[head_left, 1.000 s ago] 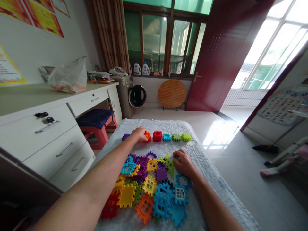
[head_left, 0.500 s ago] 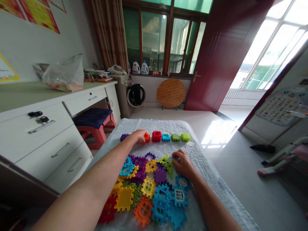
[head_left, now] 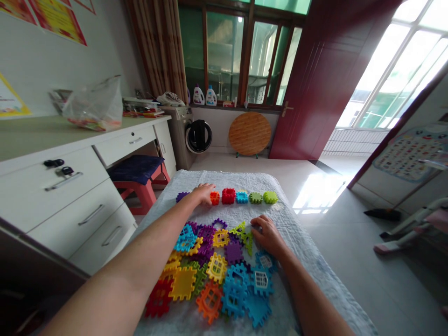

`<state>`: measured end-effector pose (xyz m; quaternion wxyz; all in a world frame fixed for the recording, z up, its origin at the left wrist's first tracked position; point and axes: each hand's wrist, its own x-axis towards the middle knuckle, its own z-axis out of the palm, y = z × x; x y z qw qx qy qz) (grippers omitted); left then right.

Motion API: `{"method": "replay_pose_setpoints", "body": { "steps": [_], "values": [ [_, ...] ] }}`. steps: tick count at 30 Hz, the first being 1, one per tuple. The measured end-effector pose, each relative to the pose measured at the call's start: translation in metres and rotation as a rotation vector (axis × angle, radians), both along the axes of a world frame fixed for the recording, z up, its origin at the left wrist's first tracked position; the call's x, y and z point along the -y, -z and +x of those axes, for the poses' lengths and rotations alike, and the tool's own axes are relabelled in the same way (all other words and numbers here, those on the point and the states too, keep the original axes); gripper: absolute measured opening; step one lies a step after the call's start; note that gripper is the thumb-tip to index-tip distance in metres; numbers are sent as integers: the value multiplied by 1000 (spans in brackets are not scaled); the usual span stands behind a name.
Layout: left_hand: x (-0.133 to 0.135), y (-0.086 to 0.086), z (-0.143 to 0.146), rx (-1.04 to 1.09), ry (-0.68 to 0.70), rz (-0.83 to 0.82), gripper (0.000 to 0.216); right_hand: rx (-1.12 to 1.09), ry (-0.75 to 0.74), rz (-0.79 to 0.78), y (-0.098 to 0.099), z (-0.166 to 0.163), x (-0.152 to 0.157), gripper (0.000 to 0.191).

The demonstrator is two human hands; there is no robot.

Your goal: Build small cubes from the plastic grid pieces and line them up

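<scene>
My left hand [head_left: 203,193] reaches to the far row of blocks, beside a small orange block [head_left: 214,198]. Its fingers look stretched and apart, and the hand partly hides that block's left side. Left of it lies a purple block [head_left: 182,196], partly behind my forearm. My right hand [head_left: 266,232] rests on the cloth with loosely bent, parted fingers, holding nothing visible. Closest to it is a lime-green triangular piece [head_left: 248,240]. Flat interlocking plastic pieces lie in a pile between my arms, among them a yellow window piece [head_left: 216,268] and a purple square [head_left: 233,252].
Rightward in the row stand a red block [head_left: 228,196], a blue block [head_left: 241,197] and two green ones. A pale quilted cloth [head_left: 301,280] covers the work surface. To the left are a white desk [head_left: 80,186] and a pink stool [head_left: 143,193].
My left hand's fingers have lifted and straightened slightly beside the orange block. The right hand has hardly moved, and the view has shifted a little.
</scene>
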<state>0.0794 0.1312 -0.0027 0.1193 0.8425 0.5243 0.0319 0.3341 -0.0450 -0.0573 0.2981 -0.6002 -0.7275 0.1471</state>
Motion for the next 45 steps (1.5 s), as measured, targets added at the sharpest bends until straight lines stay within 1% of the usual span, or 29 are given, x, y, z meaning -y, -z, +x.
{"method": "replay_pose_setpoints", "body": {
  "steps": [2,5,8,10,12,15,19,23,26,30,32,36,41,45],
  "values": [
    [9,-7,-4,-5,27,55,80,6,-6,2,-1,0,0,19],
    [33,-14,-14,-1,94,97,58,19,-9,-1,-1,0,0,20],
    [60,-15,-24,-10,182,58,36,39,-13,4,0,0,-1,20],
    [77,-12,-26,-13,227,14,32,49,-15,10,1,0,-2,21],
    [89,-8,-24,-13,250,-17,33,55,-13,12,2,0,-2,20],
    [101,-3,-15,-15,256,-42,36,60,-10,14,1,0,-1,20],
    [106,-5,-11,-13,263,-70,37,64,-15,17,-1,0,0,21],
    [112,-11,-21,-31,304,-134,36,70,-19,22,0,0,-1,21],
    [115,-9,-27,-55,315,-157,44,73,-20,27,2,0,-3,20],
    [114,-4,-26,-36,304,-126,54,76,-20,25,1,0,-2,20],
    [113,-2,-25,-19,312,-99,51,76,-16,24,0,0,-1,20],
    [111,-2,-25,91,319,-71,33,79,-14,29,-1,0,0,20],
    [115,-4,-28,216,303,-48,27,81,-16,35,1,0,-1,20],
    [122,-7,-29,387,291,-21,22,87,-22,38,2,1,-1,19]
  ]
}}
